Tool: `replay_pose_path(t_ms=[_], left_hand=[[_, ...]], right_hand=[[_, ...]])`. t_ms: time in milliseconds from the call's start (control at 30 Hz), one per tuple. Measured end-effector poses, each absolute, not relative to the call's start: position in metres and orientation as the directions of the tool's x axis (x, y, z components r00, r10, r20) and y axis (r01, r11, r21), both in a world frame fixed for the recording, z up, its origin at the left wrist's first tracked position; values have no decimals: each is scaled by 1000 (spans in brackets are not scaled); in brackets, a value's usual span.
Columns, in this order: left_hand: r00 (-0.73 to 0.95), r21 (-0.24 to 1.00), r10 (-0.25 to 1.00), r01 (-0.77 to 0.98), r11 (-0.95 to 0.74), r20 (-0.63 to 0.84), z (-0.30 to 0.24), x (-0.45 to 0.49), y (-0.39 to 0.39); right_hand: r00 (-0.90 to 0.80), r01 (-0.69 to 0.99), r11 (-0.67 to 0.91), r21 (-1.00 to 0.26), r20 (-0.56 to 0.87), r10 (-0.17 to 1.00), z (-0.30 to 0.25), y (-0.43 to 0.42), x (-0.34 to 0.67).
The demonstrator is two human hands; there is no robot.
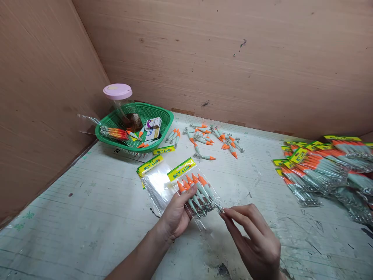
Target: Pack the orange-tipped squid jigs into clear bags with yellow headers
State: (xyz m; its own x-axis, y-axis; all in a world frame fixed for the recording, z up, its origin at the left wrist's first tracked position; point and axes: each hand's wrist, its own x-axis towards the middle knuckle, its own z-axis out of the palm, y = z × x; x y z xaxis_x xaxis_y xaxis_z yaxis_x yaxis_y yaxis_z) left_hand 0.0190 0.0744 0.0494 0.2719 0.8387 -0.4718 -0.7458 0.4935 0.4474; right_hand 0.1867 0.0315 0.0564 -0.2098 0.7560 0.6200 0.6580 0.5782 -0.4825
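My left hand (177, 214) grips a clear plastic packet (182, 170) with a yellow and green "BCT LURE" header, thumb on top. Several fishing lures (206, 187) with orange noses and pale bodies lie side by side in it, hooks towards me. My right hand (253, 236) is closed in a pinch at the wire hooks of the rightmost lure, by the packet's lower right end. Left of the held packet, a stack of flat packets (157, 182) with the same headers rests on the table. Loose lures (204, 138) lie scattered beyond it.
At the back left stands a green basket (167, 116) with a pink-lidded jar (118, 92), a small box (153, 128) and some lures. Filled lure packets (320, 167) are heaped on the right. Wooden walls (218, 58) close off the back and left.
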Motion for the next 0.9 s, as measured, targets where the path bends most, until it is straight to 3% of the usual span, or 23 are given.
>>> replay_pose_path(t_ms=[167,433,567,767,900], left_hand=[[282,465,843,-732,498,-458,48,17,73],[259,506,852,-712,487,-455,48,19,73],[185,542,862,-711,448,-471,46,23,72],[167,563,857,-690,455,-488,44,25,71],[144,560,858,-702,440,-493,45,25,71]], right_hand=[[-105,675,481,-559,573,813,59,33,188],[-225,638,515,-572,501,836,63,36,190],[-300,629,573,-525,516,802,63,38,187],[-349,687,648,-327,635,690,55,34,181],[-299,692,633,-345,661,688,52,32,181]])
